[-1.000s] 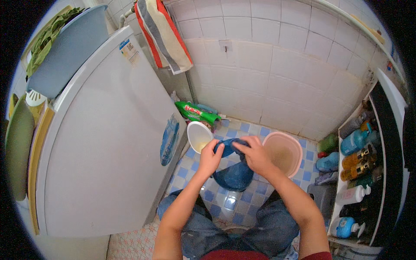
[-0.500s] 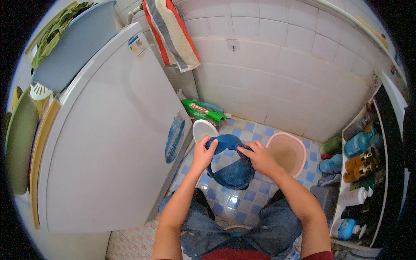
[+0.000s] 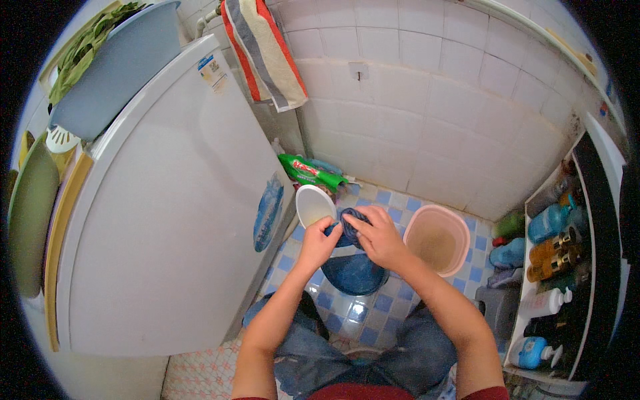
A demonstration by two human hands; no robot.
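Note:
Between my knees, above the tiled floor, hangs what looks like a dark blue visor cap point(image 3: 355, 274), its broad curved brim lowest and toward me. My left hand point(image 3: 319, 241) pinches its band on the left, thumb on top. Across from it, my right hand point(image 3: 380, 235) is closed over a bunched, dark part of the same band, with the fingers curled around it. The two hands nearly touch, and they hide much of the band. Just beyond the left hand stands a white bucket point(image 3: 315, 203), apart from the cap.
A pink basin point(image 3: 437, 239) with cloudy water sits right of my hands. A white appliance point(image 3: 173, 220) fills the left side. Green detergent bag point(image 3: 310, 172) lies by the tiled wall point(image 3: 407, 100). Shelves point(image 3: 527, 293) of pump bottles line the right. A striped towel point(image 3: 265, 53) hangs above.
My hands have come closer together, the right one moving left and up slightly. The band, spread out in a loop before, is now gathered between them.

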